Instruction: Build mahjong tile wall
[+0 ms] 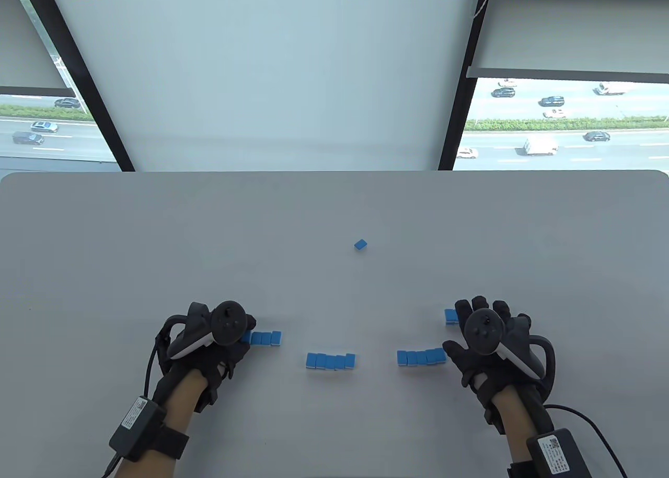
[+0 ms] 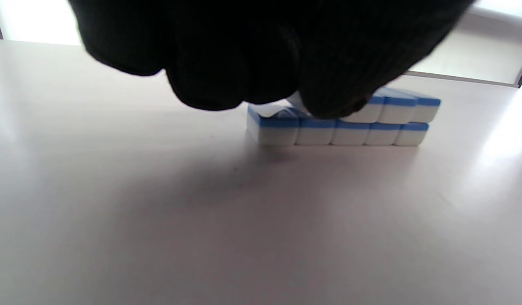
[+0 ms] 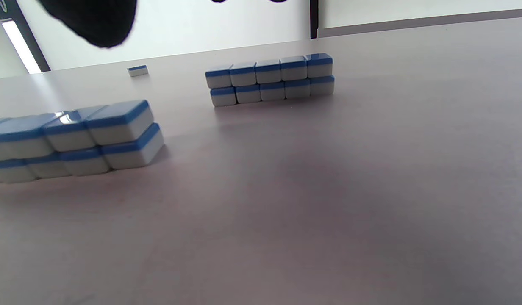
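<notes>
Blue-backed white mahjong tiles stand in short two-layer walls near the table's front. My left hand (image 1: pixel 243 334) is at the left wall (image 1: pixel 264 338). In the left wrist view its fingers (image 2: pixel 324 93) pinch a tilted tile (image 2: pixel 295 101) over the left part of that wall's upper row (image 2: pixel 396 108); the lower row (image 2: pixel 341 133) has several tiles. My right hand (image 1: pixel 470 323), fingers spread and straight, hovers over a far-right wall (image 1: pixel 450 316), most of it hidden here but whole in the right wrist view (image 3: pixel 269 80). Its thumb is close to the right wall's (image 1: pixel 420 356) end.
A middle wall (image 1: pixel 330 361) stands between the left and right ones. One loose tile (image 1: pixel 360 245) lies flat near the table's centre, also visible far off in the right wrist view (image 3: pixel 137 70). The grey table (image 1: pixel 157 248) ends at a window wall.
</notes>
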Demonstrator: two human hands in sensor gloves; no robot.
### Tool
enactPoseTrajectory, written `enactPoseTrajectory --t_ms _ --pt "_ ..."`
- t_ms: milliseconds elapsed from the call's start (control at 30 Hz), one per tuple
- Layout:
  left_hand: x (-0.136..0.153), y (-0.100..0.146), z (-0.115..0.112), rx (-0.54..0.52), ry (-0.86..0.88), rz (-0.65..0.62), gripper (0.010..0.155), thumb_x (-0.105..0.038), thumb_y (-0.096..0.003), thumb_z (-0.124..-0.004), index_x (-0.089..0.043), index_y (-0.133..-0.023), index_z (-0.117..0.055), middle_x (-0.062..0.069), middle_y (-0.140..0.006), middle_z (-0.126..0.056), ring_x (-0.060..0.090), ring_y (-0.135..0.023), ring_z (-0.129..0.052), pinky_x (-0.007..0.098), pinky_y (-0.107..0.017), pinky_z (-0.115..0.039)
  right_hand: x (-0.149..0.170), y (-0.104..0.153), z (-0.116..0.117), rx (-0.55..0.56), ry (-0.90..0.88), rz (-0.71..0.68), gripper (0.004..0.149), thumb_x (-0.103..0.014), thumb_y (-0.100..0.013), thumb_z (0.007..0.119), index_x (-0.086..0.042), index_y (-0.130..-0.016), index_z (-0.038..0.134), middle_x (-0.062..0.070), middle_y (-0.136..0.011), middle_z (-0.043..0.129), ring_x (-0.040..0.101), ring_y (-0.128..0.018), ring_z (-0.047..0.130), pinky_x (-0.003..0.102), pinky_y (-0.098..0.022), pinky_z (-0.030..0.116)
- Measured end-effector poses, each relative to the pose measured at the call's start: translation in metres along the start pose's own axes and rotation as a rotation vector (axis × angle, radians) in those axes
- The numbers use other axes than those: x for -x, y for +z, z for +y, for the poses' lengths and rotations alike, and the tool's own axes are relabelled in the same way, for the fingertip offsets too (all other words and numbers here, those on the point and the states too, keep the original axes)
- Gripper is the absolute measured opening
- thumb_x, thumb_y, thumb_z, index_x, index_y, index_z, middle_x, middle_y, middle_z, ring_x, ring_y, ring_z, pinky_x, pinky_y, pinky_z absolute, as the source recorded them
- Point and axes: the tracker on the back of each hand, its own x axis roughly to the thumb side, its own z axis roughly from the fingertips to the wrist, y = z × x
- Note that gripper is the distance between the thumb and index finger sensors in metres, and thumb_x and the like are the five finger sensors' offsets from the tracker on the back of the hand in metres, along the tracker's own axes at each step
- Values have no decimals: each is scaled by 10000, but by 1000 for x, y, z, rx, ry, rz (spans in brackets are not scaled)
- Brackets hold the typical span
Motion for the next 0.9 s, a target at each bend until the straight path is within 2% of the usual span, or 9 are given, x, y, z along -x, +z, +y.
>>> enactPoseTrajectory --t_ms 700,900 --pt "-3 1 -2 20 -29 2 601 -420 -412 -902 -279 -976 -748 -48 -835 -847 229 -702 -908 542 -611 -748 -1 0 0 4 0 -2 802 -641 -458 667 -351 -1085 260 0 -1164 187 404 -1037 162 656 -665 136" --pt "-3 10 18 -26 -8 11 638 -434 -407 -905 -289 -999 -715 -29 -892 -826 249 -746 -893 551 -631 -731 0 0 -2 14 -6 -4 804 -642 -457 667 -350 -1085 259 -1 -1165 187 403 -1038 160 655 -666 135"
